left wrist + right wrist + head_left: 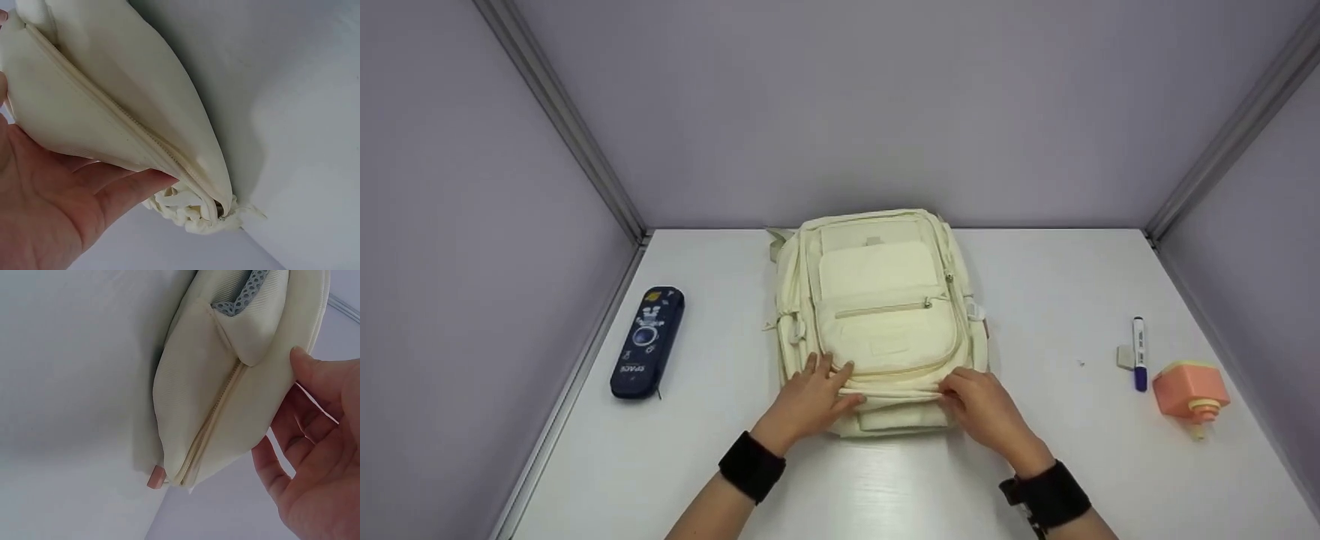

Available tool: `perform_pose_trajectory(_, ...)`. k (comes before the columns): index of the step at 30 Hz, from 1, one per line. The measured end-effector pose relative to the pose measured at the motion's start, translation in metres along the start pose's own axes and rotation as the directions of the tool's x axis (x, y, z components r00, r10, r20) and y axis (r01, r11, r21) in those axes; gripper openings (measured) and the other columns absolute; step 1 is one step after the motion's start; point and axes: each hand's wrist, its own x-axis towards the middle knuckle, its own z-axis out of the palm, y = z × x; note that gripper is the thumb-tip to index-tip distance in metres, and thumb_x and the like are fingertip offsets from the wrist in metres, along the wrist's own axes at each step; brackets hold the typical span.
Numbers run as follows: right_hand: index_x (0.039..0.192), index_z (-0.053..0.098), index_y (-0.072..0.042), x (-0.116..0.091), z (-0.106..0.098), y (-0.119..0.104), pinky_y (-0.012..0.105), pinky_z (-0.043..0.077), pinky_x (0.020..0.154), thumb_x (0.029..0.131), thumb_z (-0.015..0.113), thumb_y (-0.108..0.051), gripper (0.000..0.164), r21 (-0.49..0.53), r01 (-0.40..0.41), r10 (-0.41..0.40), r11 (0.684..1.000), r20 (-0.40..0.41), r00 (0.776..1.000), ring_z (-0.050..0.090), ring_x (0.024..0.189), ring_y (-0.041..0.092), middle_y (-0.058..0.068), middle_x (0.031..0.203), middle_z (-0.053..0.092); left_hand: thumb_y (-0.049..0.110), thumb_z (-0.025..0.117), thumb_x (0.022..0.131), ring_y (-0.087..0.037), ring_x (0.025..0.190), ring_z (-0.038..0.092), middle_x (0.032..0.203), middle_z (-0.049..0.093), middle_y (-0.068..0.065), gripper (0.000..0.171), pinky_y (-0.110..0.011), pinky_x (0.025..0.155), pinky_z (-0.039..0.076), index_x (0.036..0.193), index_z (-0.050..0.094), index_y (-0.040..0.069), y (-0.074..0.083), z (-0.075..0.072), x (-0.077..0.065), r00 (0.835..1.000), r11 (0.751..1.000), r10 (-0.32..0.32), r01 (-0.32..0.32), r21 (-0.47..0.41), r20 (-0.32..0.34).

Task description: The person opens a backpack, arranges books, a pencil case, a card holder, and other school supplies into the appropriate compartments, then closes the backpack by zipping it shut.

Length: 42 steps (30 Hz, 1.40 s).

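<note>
Cream backpack (885,337) lay front up, mid-table, contents hidden. Left hand (812,400): fingers spread, fairly straight, resting on lower front, gripping nothing. Right hand (986,409): thumb and fingers drawn together, pinching lower front fabric. Navy pencil case (647,343) well left, contents out of sight. Far right: capped marker (1140,349) beside pale block (1123,357); orange pump bottle (1185,386) near, tipped over.

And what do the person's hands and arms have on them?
Each wrist wears a wide black band: left band, right band. The right one has a small dark piece sticking out. The hands wear no gloves, and no sleeves show.
</note>
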Motion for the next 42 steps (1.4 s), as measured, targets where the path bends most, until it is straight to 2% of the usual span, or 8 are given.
perform_pose_trajectory(12,0.084,0.066,-0.014,-0.008,0.0,-0.003,0.036,0.043,0.064,0.077,0.082,-0.001,0.022,-0.052,0.094,-0.094,0.994,-0.014,0.995,0.057,0.075,0.013,-0.005,0.081,0.055,0.064,0.036,0.098,-0.047,0.141,0.023,0.153,0.029,-0.026,0.071,-0.066,0.1,0.033,0.151,0.041,0.016,-0.003,-0.002,0.008,0.999,0.999,0.021,-0.02,-0.046,0.028)
perform_pose_trajectory(16,0.085,0.068,-0.012,-0.008,-0.003,-0.003,0.034,0.046,0.065,0.078,0.08,0.002,0.02,-0.049,0.078,-0.078,0.996,0.004,0.997,0.059,0.076,0.013,-0.004,0.083,0.058,0.065,0.035,0.097,-0.046,0.143,0.018,0.156,0.024,-0.025,0.073,-0.066,0.102,0.03,0.153,0.037,0.017,-0.002,-0.002,0.013,0.998,0.997,0.013,-0.008,-0.075,0.064)
perform_pose_trajectory(23,0.086,0.067,-0.013,0.002,-0.007,-0.004,0.036,0.048,0.068,0.085,0.078,-0.014,0.012,-0.064,-0.027,0.028,0.998,0.017,0.999,0.058,0.076,0.017,-0.002,0.086,0.059,0.066,0.033,0.097,-0.045,0.144,0.014,0.157,0.021,-0.023,0.074,-0.066,0.104,0.028,0.154,0.035,0.019,0.0,0.002,0.021,0.998,0.998,0.008,-0.004,-0.07,0.059)
perform_pose_trajectory(27,0.104,0.067,-0.007,0.013,-0.003,-0.001,0.05,0.044,0.083,0.086,0.078,-0.021,0.026,-0.082,-0.052,0.049,0.995,-0.029,0.998,0.055,0.103,0.034,0.013,0.11,0.058,0.068,0.032,0.096,-0.045,0.144,0.013,0.158,0.02,-0.023,0.076,-0.066,0.104,0.027,0.155,0.033,0.019,0.0,0.002,0.024,0.998,0.997,0.017,-0.012,-0.077,0.066)
perform_pose_trajectory(30,0.132,0.06,-0.01,0.02,0.001,0.002,0.06,0.034,0.1,0.085,0.078,-0.029,0.054,-0.08,-0.079,0.08,0.994,0.017,0.997,0.035,0.132,0.043,0.02,0.138,0.044,0.069,0.034,0.095,-0.044,0.144,0.013,0.158,0.019,-0.023,0.078,-0.063,0.107,0.026,0.154,0.035,0.018,-0.003,-0.003,0.024,0.996,0.992,0.037,-0.026,-0.126,0.082)
perform_pose_trajectory(34,0.15,0.043,-0.025,0.024,0.004,0.008,0.064,0.016,0.11,0.088,0.073,-0.038,0.07,-0.085,-0.105,0.118,0.991,0.165,0.979,0.006,0.144,0.048,0.019,0.157,0.022,0.06,0.041,0.099,-0.038,0.143,0.024,0.155,0.03,-0.02,0.067,-0.054,0.109,0.029,0.146,0.049,0.012,-0.016,-0.013,0.025,0.998,0.958,0.044,-0.028,-0.284,0.049)
perform_pose_trajectory(38,0.15,0.041,-0.033,0.025,0.008,0.011,0.064,0.006,0.111,0.091,0.068,-0.041,0.066,-0.095,-0.095,0.117,0.991,0.263,0.958,-0.002,0.144,0.048,0.018,0.161,0.013,0.032,0.051,0.104,-0.033,0.126,0.05,0.137,0.054,-0.017,0.041,-0.047,0.102,0.041,0.131,0.06,0.003,-0.038,-0.021,0.031,0.995,0.879,-0.038,-0.012,-0.476,-0.097)
perform_pose_trajectory(42,0.149,0.042,-0.033,0.025,0.01,0.012,0.065,0.006,0.111,0.094,0.065,-0.04,0.06,-0.089,-0.082,0.105,0.993,0.296,0.95,-0.002,0.144,0.048,0.019,0.161,0.012,0.015,0.053,0.103,-0.028,0.103,0.062,0.117,0.064,-0.014,0.029,-0.042,0.085,0.051,0.126,0.063,0.0,-0.06,-0.029,0.039,0.945,0.83,-0.241,0.083,-0.552,-0.22)
